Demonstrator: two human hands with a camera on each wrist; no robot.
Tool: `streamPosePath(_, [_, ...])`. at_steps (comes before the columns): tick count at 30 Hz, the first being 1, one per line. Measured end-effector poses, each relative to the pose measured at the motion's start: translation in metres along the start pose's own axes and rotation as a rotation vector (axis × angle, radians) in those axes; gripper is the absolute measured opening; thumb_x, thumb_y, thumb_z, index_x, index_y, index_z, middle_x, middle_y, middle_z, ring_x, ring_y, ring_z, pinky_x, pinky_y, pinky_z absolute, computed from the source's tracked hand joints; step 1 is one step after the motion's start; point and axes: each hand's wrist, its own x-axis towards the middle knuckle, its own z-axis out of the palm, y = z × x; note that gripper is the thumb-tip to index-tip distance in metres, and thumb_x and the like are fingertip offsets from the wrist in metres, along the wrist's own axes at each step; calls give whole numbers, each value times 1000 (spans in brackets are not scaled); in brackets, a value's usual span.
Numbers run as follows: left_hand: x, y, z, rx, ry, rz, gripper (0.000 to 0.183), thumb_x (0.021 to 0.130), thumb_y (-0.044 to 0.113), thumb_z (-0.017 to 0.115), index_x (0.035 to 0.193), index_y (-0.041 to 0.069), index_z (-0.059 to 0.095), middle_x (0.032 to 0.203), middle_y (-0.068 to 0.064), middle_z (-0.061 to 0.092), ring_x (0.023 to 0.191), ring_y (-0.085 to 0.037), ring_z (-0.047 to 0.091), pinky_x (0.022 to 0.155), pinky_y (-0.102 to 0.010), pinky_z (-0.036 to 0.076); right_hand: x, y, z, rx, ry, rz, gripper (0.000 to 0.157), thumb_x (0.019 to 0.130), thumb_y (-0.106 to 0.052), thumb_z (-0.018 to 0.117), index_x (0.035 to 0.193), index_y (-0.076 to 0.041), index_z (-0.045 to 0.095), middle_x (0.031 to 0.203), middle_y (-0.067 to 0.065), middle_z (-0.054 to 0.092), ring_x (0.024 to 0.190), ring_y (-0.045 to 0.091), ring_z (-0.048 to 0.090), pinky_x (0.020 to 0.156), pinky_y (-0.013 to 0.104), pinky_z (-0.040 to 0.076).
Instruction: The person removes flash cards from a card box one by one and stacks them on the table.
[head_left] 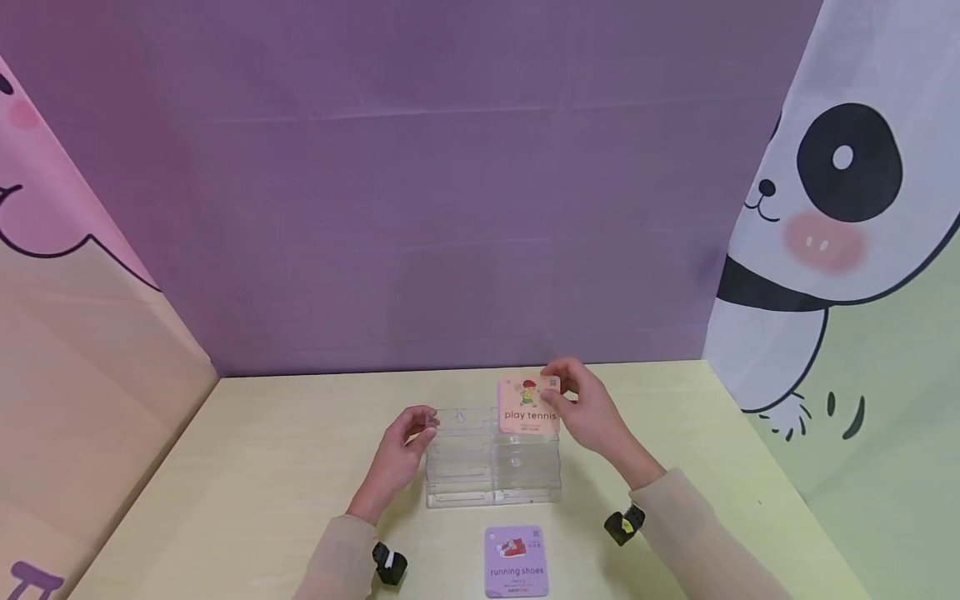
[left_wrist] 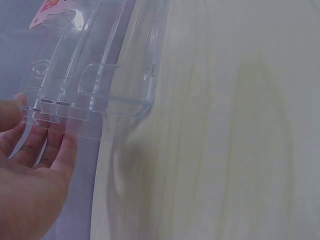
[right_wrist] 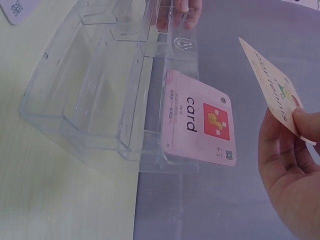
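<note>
Peach square card point(head_left: 527, 423) with rounded corners, lettered "play tennis": pinched by its right edge between thumb and fingers of the right hand point(head_left: 597, 417), held apart from the rack of transparent stepped plastic point(head_left: 459, 477). Left hand point(head_left: 397, 458): thumb and fingers curled, gripping that rack's upper left edge. Pink rounded-square card point(right_wrist: 202, 120), lettered "card": standing in the rack's rear tier, right side. Lilac rounded-square card point(head_left: 516, 560), lettered "running shoes": flat before the rack on a pale wood-grain table point(head_left: 277, 475). Purple creased backdrop point(head_left: 450, 208): behind the table. Black-and-white printed panda point(head_left: 832, 283): on the right-hand wall.
</note>
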Motion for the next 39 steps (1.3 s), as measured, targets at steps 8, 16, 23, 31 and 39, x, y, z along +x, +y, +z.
streamPosePath(8, [-2,5,-1,-5,-3,-9,27,95,0,53,122,-4,51,116,-18,59,114,-31,54,100,-43,44,-5,-4,0,16,1,2,26,90,-8,64,114,-12,55,106,5,56,90,23,52,65,26,46])
streamPosePath(16, [4,-10,1,-4,4,-2,28,95,0,54,122,-2,51,116,-16,59,114,-31,54,99,-43,44,-11,-7,0,52,-1,-6,25,90,-8,65,113,-13,56,100,6,55,86,23,51,59,24,46])
streamPosePath(23, [12,-33,3,-13,18,5,27,95,5,55,122,5,54,116,-10,60,114,-25,54,100,-40,45,-14,-7,0,79,-10,-9,25,90,-9,65,113,-12,56,103,7,56,86,24,52,60,24,49])
streamPosePath(31, [12,-33,3,-9,22,-1,28,95,6,55,123,4,53,117,-9,60,115,-26,54,101,-41,44,-18,-10,0,118,-21,3,27,90,-7,65,115,-10,55,105,8,58,85,23,54,59,24,50])
streamPosePath(39, [2,-5,1,-8,4,-2,28,95,-1,54,122,-3,51,117,-17,59,114,-31,54,100,-42,44,-20,-10,0,138,-28,-8,27,89,-5,65,115,-9,55,106,11,58,85,24,56,63,26,53])
